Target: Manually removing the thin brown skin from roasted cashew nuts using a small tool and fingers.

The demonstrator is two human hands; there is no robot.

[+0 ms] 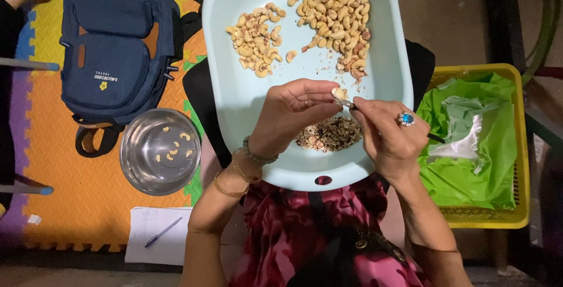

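My left hand (290, 114) pinches a pale cashew nut (338, 93) between thumb and fingertips over a light blue oval tray (234, 87) resting on my lap. My right hand (390, 134), wearing a blue-stoned ring, grips a small knife (349, 104) whose tip touches the nut. Two heaps of cashews lie at the far end of the tray: a smaller left heap (257, 39) and a larger right heap (338, 20). A pile of brown peelings (329, 134) sits on the tray just under my hands.
A steel bowl (159, 151) holding a few cashews stands on the colourful foam mat (70, 193) at left. A navy backpack (117, 46) lies beyond it. A paper sheet with a pen (157, 234) lies near. A yellow basket (516, 205) lined with green plastic is at right.
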